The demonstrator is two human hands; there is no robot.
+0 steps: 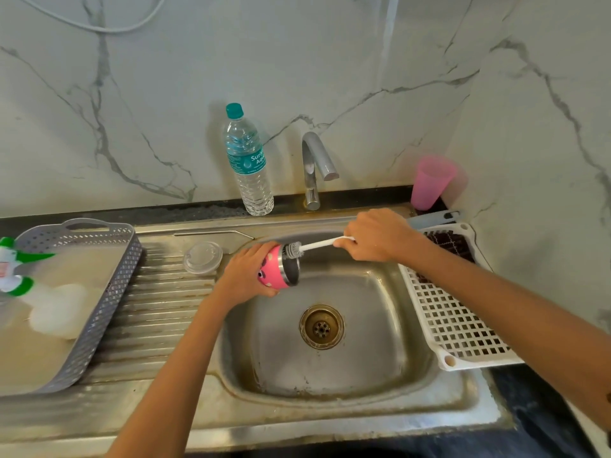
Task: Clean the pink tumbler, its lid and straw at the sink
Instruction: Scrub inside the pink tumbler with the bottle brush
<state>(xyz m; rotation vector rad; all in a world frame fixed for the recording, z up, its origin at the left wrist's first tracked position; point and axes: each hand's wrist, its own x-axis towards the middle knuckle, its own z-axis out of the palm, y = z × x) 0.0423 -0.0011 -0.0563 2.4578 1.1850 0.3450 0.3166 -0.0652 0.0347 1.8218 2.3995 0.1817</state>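
Right, the left hand (246, 272) grips the pink tumbler (271, 272) above the left back part of the sink (330, 375). Its fingers and thumb are curled round the body. The tumbler is held on its side with the steel-rimmed mouth facing right.

The right hand (377, 236) is closed round the white handle of a bottle brush (292, 250), which slants down and left. The grey bristle head sits at the upper edge of the tumbler's mouth. It looks to be partly inside, but that is hard to tell from here.

The clear lid (202, 257) lies flat on the ribbed draining board (158, 309), just left of the tumbler and apart from it. The metal straw (211, 233), bent at one end, lies along the back ledge behind the lid.

The tap (314, 160) stands behind the basin with its spout over it. A water bottle (248, 160) with a teal cap stands upright to its left. A pink plastic cup (431, 181) stands in the back right corner.

A grey perforated basket (99, 292) sits at the far left on the draining board. A green-and-white spray bottle (13, 266) shows at the left edge. A white grid rack (456, 325) lies on the counter right of the basin, partly under the right forearm. The brass drain (321, 326) shows in the basin floor.
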